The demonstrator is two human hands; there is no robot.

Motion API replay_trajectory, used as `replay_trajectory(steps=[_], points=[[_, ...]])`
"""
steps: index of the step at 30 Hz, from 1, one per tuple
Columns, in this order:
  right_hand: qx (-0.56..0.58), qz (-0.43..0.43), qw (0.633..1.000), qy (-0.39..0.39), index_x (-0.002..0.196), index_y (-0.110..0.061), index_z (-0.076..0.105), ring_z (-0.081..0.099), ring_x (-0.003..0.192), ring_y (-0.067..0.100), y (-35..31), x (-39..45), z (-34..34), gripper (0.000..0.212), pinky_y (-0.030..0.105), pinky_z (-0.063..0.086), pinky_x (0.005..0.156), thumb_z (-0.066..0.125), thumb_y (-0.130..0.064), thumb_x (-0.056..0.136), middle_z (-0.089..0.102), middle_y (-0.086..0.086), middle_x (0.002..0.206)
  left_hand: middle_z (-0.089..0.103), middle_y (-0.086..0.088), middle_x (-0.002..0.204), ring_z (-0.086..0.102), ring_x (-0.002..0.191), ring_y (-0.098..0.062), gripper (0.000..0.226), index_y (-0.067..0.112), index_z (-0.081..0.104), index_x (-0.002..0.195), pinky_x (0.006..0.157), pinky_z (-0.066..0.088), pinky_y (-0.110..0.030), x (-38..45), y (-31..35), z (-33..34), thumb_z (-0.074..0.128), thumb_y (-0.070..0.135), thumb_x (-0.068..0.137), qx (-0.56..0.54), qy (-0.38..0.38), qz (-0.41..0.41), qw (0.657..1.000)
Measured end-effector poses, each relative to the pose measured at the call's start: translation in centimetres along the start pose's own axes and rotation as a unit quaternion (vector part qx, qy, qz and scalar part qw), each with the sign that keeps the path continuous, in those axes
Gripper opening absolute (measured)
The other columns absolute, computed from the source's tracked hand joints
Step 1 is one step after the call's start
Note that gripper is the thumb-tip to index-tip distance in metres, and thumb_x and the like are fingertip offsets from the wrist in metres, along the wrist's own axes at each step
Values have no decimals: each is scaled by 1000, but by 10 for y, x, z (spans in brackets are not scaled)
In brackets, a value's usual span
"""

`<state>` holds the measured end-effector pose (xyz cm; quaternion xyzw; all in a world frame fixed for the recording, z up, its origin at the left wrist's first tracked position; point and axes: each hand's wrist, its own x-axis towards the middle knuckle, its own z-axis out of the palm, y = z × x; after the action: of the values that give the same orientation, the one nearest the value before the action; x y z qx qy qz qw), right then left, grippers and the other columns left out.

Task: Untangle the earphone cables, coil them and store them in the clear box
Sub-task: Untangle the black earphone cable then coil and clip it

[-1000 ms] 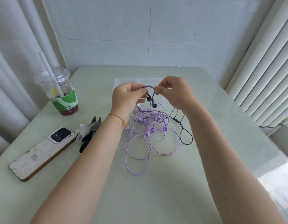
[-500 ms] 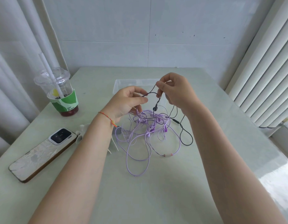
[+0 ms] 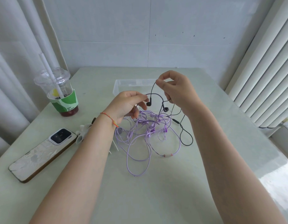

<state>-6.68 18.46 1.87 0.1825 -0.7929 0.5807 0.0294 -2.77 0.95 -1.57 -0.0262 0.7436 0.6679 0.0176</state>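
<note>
Both hands are raised above the table [image 3: 156,199], the left hand [image 3: 126,105] lower and nearer than the right hand [image 3: 177,89]. The earphone cable [image 3: 153,89] runs between them, its two earbuds [image 3: 149,103] hanging below, between the hands. Under and in front of the hands lies the tangle of cables [image 3: 144,135] on the table. Behind the hands stands the clear box [image 3: 132,85]. Left of the left hand stands the drink cup [image 3: 59,92]; nearer, left of that forearm, lies the phone [image 3: 43,154], with a hair clip [image 3: 82,132] between phone and wrist.
</note>
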Motion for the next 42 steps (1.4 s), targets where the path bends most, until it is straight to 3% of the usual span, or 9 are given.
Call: replay_trajectory(steps=[9, 17, 22, 27, 31, 34, 38, 40, 42], points=[[68, -27, 997, -31, 82, -19, 57, 29, 39, 14, -6, -3, 1, 12, 20, 23, 43, 63, -21, 93, 37, -5, 43, 70, -4, 72, 49, 34, -15, 29, 23, 66, 109, 39, 37, -16, 6, -7, 11, 49, 9, 90, 102, 32, -49, 993], [8, 6, 1000, -16, 85, -14, 57, 27, 36, 10, -2, 1, -2, 12, 18, 23, 39, 62, -21, 93, 36, -7, 42, 58, -4, 78, 56, 64, -15, 27, 29, 67, 95, 50, 37, -19, 6, -9, -4, 64, 5, 83, 210, -39, -24, 977], [-79, 6, 996, -46, 80, -16, 66, 32, 41, 13, -2, -3, -4, 15, 20, 26, 43, 72, -28, 85, 47, -4, 45, 62, 9, 84, 59, 83, -6, 55, 31, 67, 104, 69, 42, -25, 3, -4, -22, 85, 47, 54, 242, -117, -49, 962], [-115, -15, 993, -31, 83, -16, 70, 37, 47, 11, -3, -2, -5, 12, 18, 30, 42, 74, -27, 82, 50, -1, 63, 68, 9, 91, 62, 82, -4, 75, 31, 71, 103, 72, 44, -24, 5, -6, -29, 78, 66, 38, 210, -51, -31, 976], [-118, -25, 992, -22, 87, -12, 70, 36, 49, 11, -3, -2, -6, 13, 16, 29, 42, 72, -25, 84, 49, 5, 69, 74, 8, 98, 67, 95, -6, 61, 26, 75, 96, 87, 48, -23, 4, -8, -27, 80, 68, 52, 164, 7, 11, 986], [-107, -16, 992, -62, 84, -15, 71, 38, 49, 8, -5, -4, -3, 9, 17, 33, 47, 73, -24, 83, 52, 0, 70, 74, 10, 99, 65, 97, -1, 35, 23, 74, 98, 88, 43, -21, 4, -1, -18, 75, 50, 75, 88, 48, 87, 991], [-52, -4, 990, -128, 89, -16, 70, 43, 50, 12, -7, -6, 2, 7, 23, 35, 50, 71, -12, 83, 53, -3, 70, 72, 2, 106, 64, 101, -9, 45, 13, 67, 116, 87, 42, -20, 1, 6, -5, 64, 40, 80, 20, -93, 130, 987], [-33, -7, 991, -133, 95, -15, 70, 46, 55, 16, -7, -5, 2, 18, 20, 38, 51, 65, -3, 82, 54, -1, 74, 71, -9, 94, 67, 88, -24, 43, 4, 60, 119, 83, 48, -24, -1, 5, 0, 65, 31, 86, -10, -136, 116, 984], [-24, -7, 991, -132, 97, -17, 70, 48, 57, 16, -7, -4, 0, 26, 22, 41, 55, 60, 1, 81, 55, -1, 79, 62, -5, 70, 57, 64, -20, 26, 4, 64, 107, 70, 45, -25, -1, 5, 3, 62, 25, 91, 7, -109, 96, 989]])
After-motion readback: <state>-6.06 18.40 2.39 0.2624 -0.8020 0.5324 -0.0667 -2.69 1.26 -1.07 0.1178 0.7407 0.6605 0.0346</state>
